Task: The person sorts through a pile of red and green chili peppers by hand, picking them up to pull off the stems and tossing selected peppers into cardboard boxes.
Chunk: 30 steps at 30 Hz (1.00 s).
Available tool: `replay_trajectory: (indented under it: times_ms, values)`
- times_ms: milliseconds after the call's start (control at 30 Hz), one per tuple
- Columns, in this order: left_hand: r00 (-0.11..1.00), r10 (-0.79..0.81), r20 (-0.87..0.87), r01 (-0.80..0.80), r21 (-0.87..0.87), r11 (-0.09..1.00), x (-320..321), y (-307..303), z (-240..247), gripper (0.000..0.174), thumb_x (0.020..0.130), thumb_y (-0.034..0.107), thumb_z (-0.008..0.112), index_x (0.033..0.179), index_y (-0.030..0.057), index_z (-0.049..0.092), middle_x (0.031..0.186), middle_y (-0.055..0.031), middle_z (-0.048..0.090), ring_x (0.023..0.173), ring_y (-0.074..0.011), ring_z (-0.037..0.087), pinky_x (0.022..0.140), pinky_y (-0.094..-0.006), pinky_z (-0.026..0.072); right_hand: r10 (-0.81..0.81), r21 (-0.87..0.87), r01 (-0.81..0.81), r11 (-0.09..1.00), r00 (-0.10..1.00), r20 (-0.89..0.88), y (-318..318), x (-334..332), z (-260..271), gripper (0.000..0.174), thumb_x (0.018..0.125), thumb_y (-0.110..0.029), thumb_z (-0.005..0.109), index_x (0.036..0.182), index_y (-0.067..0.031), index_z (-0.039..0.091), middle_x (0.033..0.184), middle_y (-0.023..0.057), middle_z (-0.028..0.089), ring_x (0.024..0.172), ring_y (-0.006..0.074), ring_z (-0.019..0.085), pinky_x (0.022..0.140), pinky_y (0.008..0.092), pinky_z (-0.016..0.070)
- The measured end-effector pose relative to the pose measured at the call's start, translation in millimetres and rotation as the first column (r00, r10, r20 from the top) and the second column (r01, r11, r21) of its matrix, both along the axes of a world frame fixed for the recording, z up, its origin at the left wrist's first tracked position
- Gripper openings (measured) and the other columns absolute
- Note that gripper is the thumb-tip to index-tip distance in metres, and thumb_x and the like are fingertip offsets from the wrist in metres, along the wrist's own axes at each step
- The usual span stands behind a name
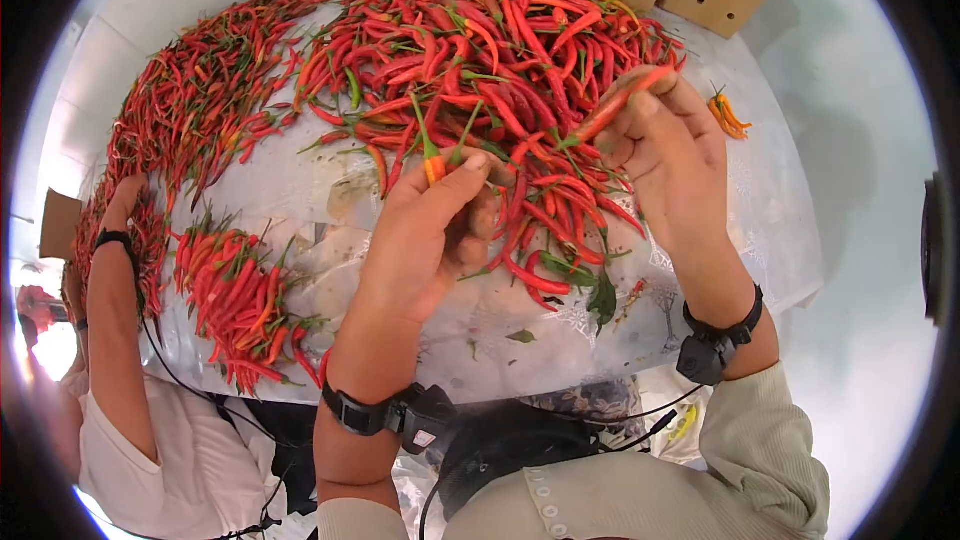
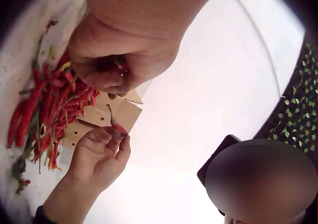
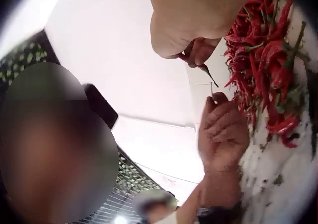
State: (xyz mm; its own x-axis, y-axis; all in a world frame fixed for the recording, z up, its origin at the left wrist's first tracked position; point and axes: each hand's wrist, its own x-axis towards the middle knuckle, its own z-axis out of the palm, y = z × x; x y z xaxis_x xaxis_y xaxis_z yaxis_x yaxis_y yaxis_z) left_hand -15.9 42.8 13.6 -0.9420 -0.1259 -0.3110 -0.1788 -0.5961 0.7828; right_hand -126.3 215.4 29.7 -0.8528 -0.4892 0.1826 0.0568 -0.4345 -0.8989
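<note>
Your left hand [image 1: 430, 230] is pinching an orange chilli [image 1: 433, 170], right hand [image 1: 672, 155] a red chilli [image 1: 612, 112], thin grips risking drops onto the pile [image 1: 470, 40].

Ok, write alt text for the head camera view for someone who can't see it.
Two hands work over a pile of red chilies on a white-covered table: the left hand pinches a small orange chili, the right hand holds a long red chili.

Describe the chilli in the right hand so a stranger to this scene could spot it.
Find the big heap of red chillies on the white table. At its right edge the right hand pinches one long red-orange chilli. Unlike the loose ones below, it is lifted clear and slanted.
</note>
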Motion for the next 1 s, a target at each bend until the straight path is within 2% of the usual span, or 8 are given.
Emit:
replay_trajectory:
  times_ms: [100, 200, 300, 400, 533, 633, 800, 1000]
  values:
    - [0.999, -0.013, 0.033, 0.012, 0.039, 0.999, 0.5, 4.5, 7.0, 0.015, 0.092, 0.02, 0.051, 0.095, 0.0064, 0.057, 0.064, 0.001, 0.053, 0.044, -0.0052, 0.043, 0.038, -0.0178, 0.0314, -0.035, 0.039, 0.054, 0.998, 0.924, -0.381, -10.3, 14.1, -11.2, 0.015, 0.079, -0.004, 0.065, 0.092, -0.0027, 0.059, 0.084, 0.0052, 0.062, 0.078, 0.0149, 0.061, 0.066, 0.0256, 0.0487]
    - [1.0, 0.019, -0.011, -0.018, 0.062, 0.998, 0.1, 5.8, 3.5, 0.017, 0.09, 0.022, 0.057, 0.094, 0.0058, 0.059, 0.069, 0.0012, 0.057, 0.051, -0.0045, 0.048, 0.042, -0.0172, 0.0345, 0.093, 0.231, 0.235, 0.944, 0.481, -0.872, -9.8, 16.2, -4.7, 0.02, 0.069, 0.001, 0.068, 0.086, -0.0052, 0.061, 0.087, 0.0069, 0.062, 0.079, 0.0224, 0.062, 0.069, 0.0305, 0.0499]
    - [0.996, 0.041, -0.08, -0.032, 0.107, 0.994, 1.0, 4.7, 0.0, 0.017, 0.088, 0.022, 0.061, 0.094, 0.0067, 0.06, 0.072, 0.0014, 0.059, 0.055, -0.004, 0.05, 0.045, -0.0166, 0.0354, 0.076, 0.161, 0.283, 0.945, 0.29, -0.954, -15.6, 14.8, -7.2, 0.024, 0.061, 0.003, 0.068, 0.082, -0.0077, 0.063, 0.088, 0.0074, 0.062, 0.08, 0.0267, 0.061, 0.071, 0.0344, 0.0497]
    - [0.989, 0.009, -0.146, 0.009, 0.126, 0.992, 1.8, 0.5, -1.3, 0.016, 0.088, 0.022, 0.061, 0.095, 0.0082, 0.06, 0.075, 0.0017, 0.059, 0.058, -0.0038, 0.051, 0.046, -0.0157, 0.0358, 0.12, 0.184, 0.307, 0.934, 0.215, -0.969, -17.4, 11.9, -9.4, 0.026, 0.06, 0.001, 0.069, 0.084, -0.0089, 0.063, 0.09, 0.0063, 0.062, 0.083, 0.0254, 0.06, 0.072, 0.034, 0.0491]
    - [0.99, 0.094, -0.109, -0.089, 0.051, 0.995, 0.5, -6.5, -7.0, 0.017, 0.091, 0.024, 0.054, 0.096, 0.0082, 0.057, 0.076, 0.0004, 0.056, 0.06, -0.0064, 0.05, 0.046, -0.0191, 0.0363, 0.12, 0.254, 0.417, 0.873, 0.321, -0.939, -17.5, 10.2, -13.3, 0.023, 0.065, -0.003, 0.069, 0.087, -0.0079, 0.064, 0.087, 0.0064, 0.061, 0.084, 0.0265, 0.059, 0.073, 0.035, 0.0477]
    - [0.954, 0.301, -0.005, -0.3, 0.068, 0.952, -1.9, 1.9, 6.0, 0.017, 0.091, 0.025, 0.053, 0.096, 0.0088, 0.056, 0.076, 0.0002, 0.055, 0.059, -0.0081, 0.049, 0.047, -0.0211, 0.0377, 0.163, 0.339, 0.511, 0.79, 0.359, -0.919, -18.5, 6.3, -18.2, 0.02, 0.07, -0.006, 0.068, 0.089, -0.0072, 0.064, 0.084, 0.0065, 0.061, 0.083, 0.0273, 0.058, 0.071, 0.0357, 0.0467]
    - [0.975, 0.222, -0.002, -0.222, 0.052, 0.974, -0.9, 1.0, 2.9, 0.01, 0.091, 0.02, 0.052, 0.094, 0.0106, 0.054, 0.075, 0.001, 0.054, 0.058, -0.008, 0.047, 0.047, -0.0214, 0.0372, 0.281, 0.403, 0.494, 0.771, 0.304, -0.91, -19.2, -5.8, -33.4, 0.017, 0.074, -0.01, 0.067, 0.09, -0.007, 0.064, 0.081, 0.0069, 0.061, 0.081, 0.0273, 0.057, 0.069, 0.0362, 0.0459]
    - [0.989, 0.145, -0.017, -0.144, 0.048, 0.988, -3.2, -6.3, -8.7, 0.01, 0.089, 0.018, 0.056, 0.095, 0.01, 0.054, 0.068, 0.0039, 0.048, 0.054, -0.0047, 0.04, 0.043, -0.0178, 0.0296, 0.138, 0.303, 0.402, 0.864, 0.389, -0.911, -16.5, 5.6, -19.6, 0.016, 0.073, -0.008, 0.067, 0.089, -0.0075, 0.065, 0.081, 0.0074, 0.063, 0.078, 0.0269, 0.059, 0.07, 0.0364, 0.0469]
